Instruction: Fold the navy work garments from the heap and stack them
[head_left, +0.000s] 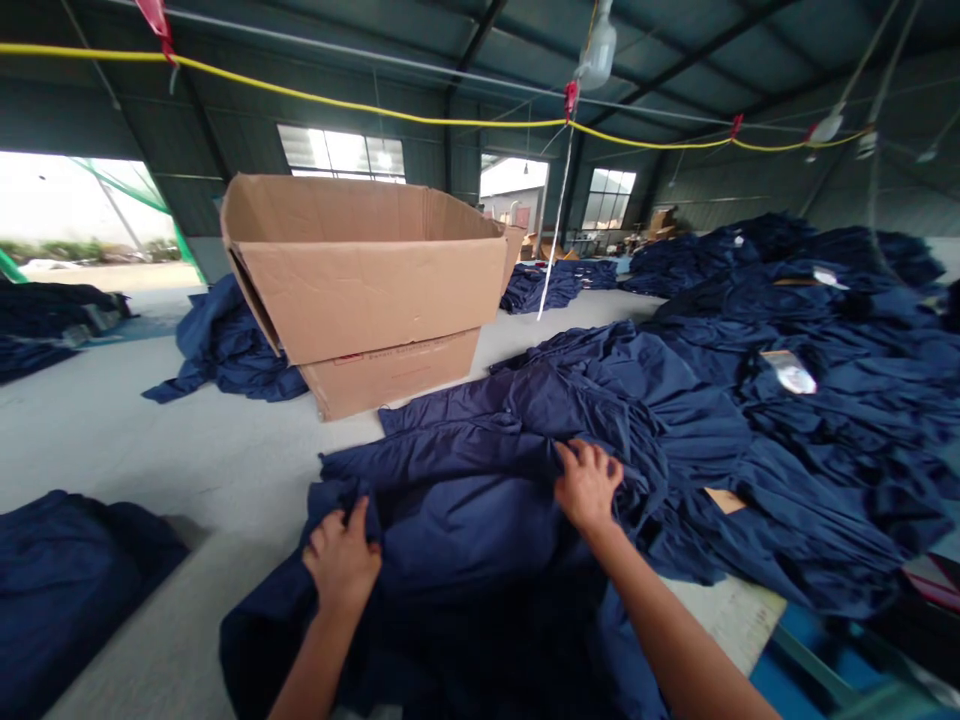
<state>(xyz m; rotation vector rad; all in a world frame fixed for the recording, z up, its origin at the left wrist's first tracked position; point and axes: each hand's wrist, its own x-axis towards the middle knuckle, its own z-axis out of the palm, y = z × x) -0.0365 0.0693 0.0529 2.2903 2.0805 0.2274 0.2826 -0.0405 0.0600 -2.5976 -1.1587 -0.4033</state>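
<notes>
In front of me a navy garment [472,530] is spread over the pale table, its near part falling into dark shadow. My left hand [343,560] is closed on the garment's left side, with a fold of cloth raised by the thumb. On the right, my right hand [591,485] has its fingers curled into the cloth near the upper right of the same garment. The fingertips of both hands are partly buried in fabric. More navy cloth lies directly beyond, and its folds run into the garment, so the border between them is hard to make out.
A large open cardboard box [375,300] stands on the table [202,455] beyond my hands. Heaped navy garments [825,350] fill the right side, some with tags. A navy bundle [75,590] lies at left. A yellow cable [375,107] and a white cord [556,230] hang overhead.
</notes>
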